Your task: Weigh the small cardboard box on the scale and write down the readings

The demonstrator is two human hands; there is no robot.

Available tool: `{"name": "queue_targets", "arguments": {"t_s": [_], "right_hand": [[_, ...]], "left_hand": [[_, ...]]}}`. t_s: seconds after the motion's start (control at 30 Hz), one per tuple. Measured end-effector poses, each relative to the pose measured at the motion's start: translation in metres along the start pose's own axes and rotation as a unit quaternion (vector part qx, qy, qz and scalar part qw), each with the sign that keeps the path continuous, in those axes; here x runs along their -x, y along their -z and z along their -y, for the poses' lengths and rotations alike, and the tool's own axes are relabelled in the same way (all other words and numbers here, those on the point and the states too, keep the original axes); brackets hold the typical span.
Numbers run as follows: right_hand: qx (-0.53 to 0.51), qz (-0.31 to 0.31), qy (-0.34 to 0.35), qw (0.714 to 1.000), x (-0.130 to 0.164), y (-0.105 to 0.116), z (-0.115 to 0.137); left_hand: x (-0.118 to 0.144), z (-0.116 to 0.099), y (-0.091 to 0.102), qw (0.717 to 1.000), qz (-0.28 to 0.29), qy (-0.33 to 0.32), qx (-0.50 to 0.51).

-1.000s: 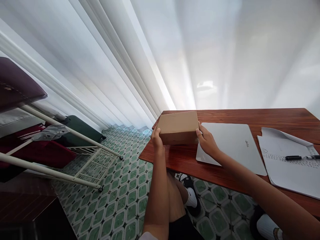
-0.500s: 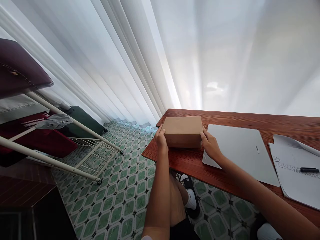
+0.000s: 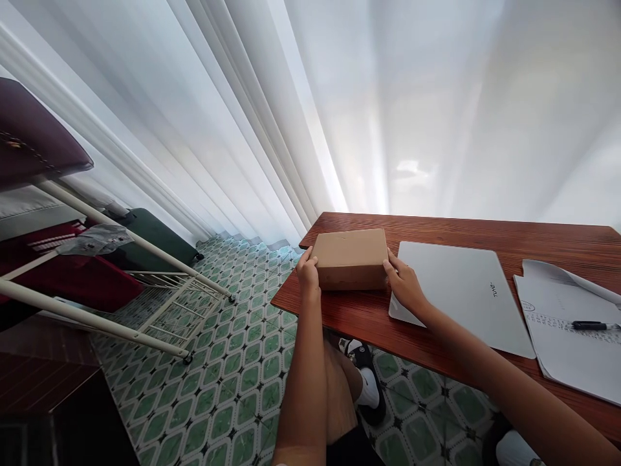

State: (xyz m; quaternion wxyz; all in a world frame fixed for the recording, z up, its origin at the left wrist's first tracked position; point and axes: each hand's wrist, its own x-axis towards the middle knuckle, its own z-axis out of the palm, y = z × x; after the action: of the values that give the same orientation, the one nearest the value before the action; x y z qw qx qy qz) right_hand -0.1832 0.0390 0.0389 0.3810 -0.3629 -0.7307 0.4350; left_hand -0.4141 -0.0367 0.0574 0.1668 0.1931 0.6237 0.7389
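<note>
A plain brown cardboard box (image 3: 350,257) rests on the left end of a reddish wooden table (image 3: 369,317). My left hand (image 3: 308,273) grips its left side and my right hand (image 3: 402,279) grips its right side. The box lies flat, its lid closed. Just right of it lies a closed silver laptop (image 3: 466,291), and my right hand rests partly over the laptop's near left corner.
An open notebook (image 3: 567,336) with a black pen (image 3: 594,325) lies at the table's right. White curtains hang behind. To the left stand a white metal rack (image 3: 145,291), a dark green suitcase (image 3: 155,236) and red fabric, on green patterned floor tiles.
The box stays between both hands at the table's left end. It has been set down lower and flatter than a second ago. The camera view has shifted slightly.
</note>
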Motion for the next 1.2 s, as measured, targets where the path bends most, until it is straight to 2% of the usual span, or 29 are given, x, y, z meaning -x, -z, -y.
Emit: {"name": "queue_targets", "arguments": {"t_s": [0.3, 0.4, 0.47, 0.53, 0.57, 0.67, 0.73, 0.83, 1.07, 1.2], "right_hand": [[0.018, 0.025, 0.008, 0.999, 0.002, 0.001, -0.006], [0.026, 0.045, 0.018, 0.998, 0.000, 0.002, -0.011], [0.034, 0.055, 0.025, 0.998, -0.001, 0.006, -0.015], [0.041, 0.055, 0.033, 0.997, 0.001, 0.015, -0.018], [0.044, 0.053, 0.039, 0.997, 0.003, 0.021, -0.018], [0.066, 0.048, 0.074, 0.994, 0.011, 0.046, -0.014], [0.093, 0.044, 0.100, 0.990, 0.017, 0.065, -0.010], [0.133, 0.029, 0.115, 0.984, 0.028, 0.093, -0.006], [0.180, -0.014, 0.084, 0.980, 0.054, 0.152, -0.014], [0.203, -0.048, 0.071, 0.975, 0.068, 0.187, -0.024]], "left_hand": [[-0.003, 0.002, 0.003, 0.996, 0.001, -0.010, -0.090], [0.001, -0.005, 0.000, 0.991, -0.009, -0.052, -0.125], [0.007, -0.011, -0.003, 0.983, -0.036, -0.098, -0.150], [0.016, -0.018, -0.009, 0.957, -0.071, -0.203, -0.194], [0.022, -0.021, -0.013, 0.931, -0.083, -0.278, -0.220], [0.041, -0.028, -0.029, 0.829, -0.080, -0.490, -0.258], [0.054, -0.031, -0.040, 0.789, -0.053, -0.560, -0.245], [0.072, -0.033, -0.055, 0.760, -0.006, -0.610, -0.221], [0.114, -0.023, -0.090, 0.735, 0.089, -0.639, -0.210], [0.143, -0.011, -0.105, 0.700, 0.167, -0.660, -0.213]]}}
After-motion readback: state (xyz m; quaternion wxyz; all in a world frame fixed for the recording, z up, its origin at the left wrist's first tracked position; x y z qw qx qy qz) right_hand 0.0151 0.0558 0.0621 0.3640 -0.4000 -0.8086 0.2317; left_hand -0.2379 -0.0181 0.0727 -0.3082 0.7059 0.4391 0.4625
